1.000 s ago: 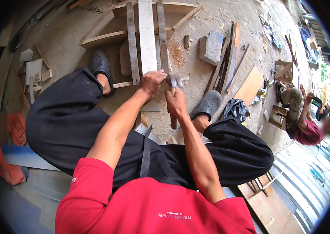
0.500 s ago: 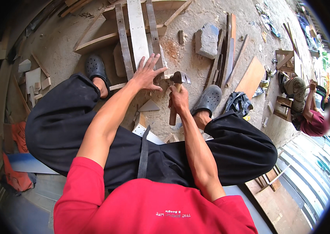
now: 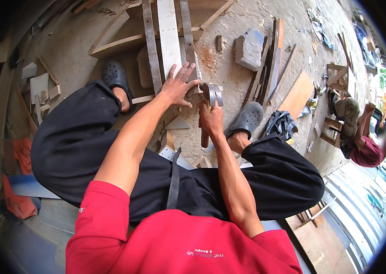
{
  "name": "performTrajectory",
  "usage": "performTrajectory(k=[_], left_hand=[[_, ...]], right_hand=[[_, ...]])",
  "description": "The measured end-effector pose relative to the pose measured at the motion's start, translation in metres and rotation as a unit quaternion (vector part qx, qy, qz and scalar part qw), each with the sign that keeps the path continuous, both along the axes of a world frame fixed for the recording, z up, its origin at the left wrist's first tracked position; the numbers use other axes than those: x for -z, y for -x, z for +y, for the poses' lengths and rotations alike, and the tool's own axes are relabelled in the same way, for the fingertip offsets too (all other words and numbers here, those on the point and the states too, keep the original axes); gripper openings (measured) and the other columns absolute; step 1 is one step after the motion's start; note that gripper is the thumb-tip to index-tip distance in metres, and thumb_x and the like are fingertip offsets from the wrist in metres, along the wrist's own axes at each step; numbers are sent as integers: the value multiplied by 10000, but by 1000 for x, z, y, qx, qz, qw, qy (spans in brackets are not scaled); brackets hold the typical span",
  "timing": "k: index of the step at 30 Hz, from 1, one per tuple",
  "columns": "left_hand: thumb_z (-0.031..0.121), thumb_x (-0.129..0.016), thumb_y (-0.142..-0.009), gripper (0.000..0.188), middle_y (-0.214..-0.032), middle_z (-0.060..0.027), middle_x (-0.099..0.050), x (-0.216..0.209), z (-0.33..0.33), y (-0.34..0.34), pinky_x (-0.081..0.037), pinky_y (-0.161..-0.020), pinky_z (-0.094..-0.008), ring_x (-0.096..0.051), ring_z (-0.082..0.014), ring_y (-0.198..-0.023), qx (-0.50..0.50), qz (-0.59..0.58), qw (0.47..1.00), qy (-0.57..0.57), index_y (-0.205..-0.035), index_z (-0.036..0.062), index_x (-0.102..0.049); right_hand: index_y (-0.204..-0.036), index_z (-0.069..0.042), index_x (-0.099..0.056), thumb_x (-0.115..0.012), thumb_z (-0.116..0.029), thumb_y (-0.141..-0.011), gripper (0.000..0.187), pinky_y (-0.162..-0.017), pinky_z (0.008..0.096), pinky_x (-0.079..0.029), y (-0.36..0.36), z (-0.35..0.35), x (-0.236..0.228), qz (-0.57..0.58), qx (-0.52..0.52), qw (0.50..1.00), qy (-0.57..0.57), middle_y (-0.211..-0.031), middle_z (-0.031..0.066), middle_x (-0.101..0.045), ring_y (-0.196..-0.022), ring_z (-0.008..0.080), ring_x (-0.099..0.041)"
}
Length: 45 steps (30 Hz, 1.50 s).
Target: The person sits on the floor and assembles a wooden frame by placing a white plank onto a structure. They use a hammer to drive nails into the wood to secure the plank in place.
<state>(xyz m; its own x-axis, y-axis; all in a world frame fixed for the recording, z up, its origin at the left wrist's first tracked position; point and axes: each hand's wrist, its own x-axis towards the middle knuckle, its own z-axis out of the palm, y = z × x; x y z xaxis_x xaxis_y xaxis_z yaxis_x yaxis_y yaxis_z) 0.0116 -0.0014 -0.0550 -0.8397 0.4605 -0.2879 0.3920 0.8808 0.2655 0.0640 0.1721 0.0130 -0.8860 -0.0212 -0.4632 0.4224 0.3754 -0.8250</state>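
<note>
My left hand (image 3: 178, 86) lies with fingers spread over the near end of a wooden frame. Under and beyond its fingertips run a pale board (image 3: 169, 36) and two narrow greyish slats, one to the left (image 3: 152, 48) and one to the right (image 3: 186, 34). In my right hand (image 3: 211, 119), closed round the wooden handle, is a claw hammer (image 3: 212, 93). Its metal head stands just right of my left thumb and forefinger, by the frame's near crosspiece. The left palm hides part of that crosspiece, and no nail can be made out.
A concrete block (image 3: 249, 49) sits right of the frame, beside a stack of wood strips (image 3: 266, 68). Farther right lie an orange-brown board (image 3: 297, 93) and a black plastic bag (image 3: 280, 123). Scrap wood (image 3: 42, 91) is at left. Another person (image 3: 366, 150) sits at far right.
The hammer head has turned in my right hand, so its claw now points nearer to me. My left hand stays spread on the frame. The whole view has shifted slightly.
</note>
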Motion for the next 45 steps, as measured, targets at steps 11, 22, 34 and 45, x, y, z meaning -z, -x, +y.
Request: performTrajectory(k=[11,22,34,45], left_hand=[[371,-678,-836,448,-1482,-97,-426,28,-17,-8,-230,-1176,-495,-313,-304,-1422,-21,110,960,-257,-1201,131,-578],[162,-663,-868,119,-1199,-59,-676,33,10,-26,-431,-1061,-472,-593,-295,-1194,-94,174,922,-333,-959,86,-655],[108,-614,-825,204,-1235,-33,-663,41,12,-23,-472,-1023,-467,-623,-271,-1158,-33,225,954,-196,-1029,116,-619],[116,-596,-852,161,-1221,-36,-670,42,12,-24,-494,-992,-460,-640,-252,-1133,-38,223,957,-183,-1007,122,-640]], right_hand=[[-805,-33,-523,-599,-200,-918,215,-350,315,-426,-10,13,29,-32,43,999,8,-532,31,-503,-379,151,-510],[-844,-25,-525,-601,-201,-924,207,-348,316,-427,-11,14,21,-53,54,997,28,-551,37,-512,-382,152,-512],[-836,-20,-541,-589,-181,-912,185,-350,317,-418,-12,7,13,-74,33,996,33,-548,41,-524,-384,160,-524],[-861,-23,-559,-595,-187,-913,176,-354,319,-424,-11,6,0,-60,2,998,15,-529,40,-522,-381,155,-524]])
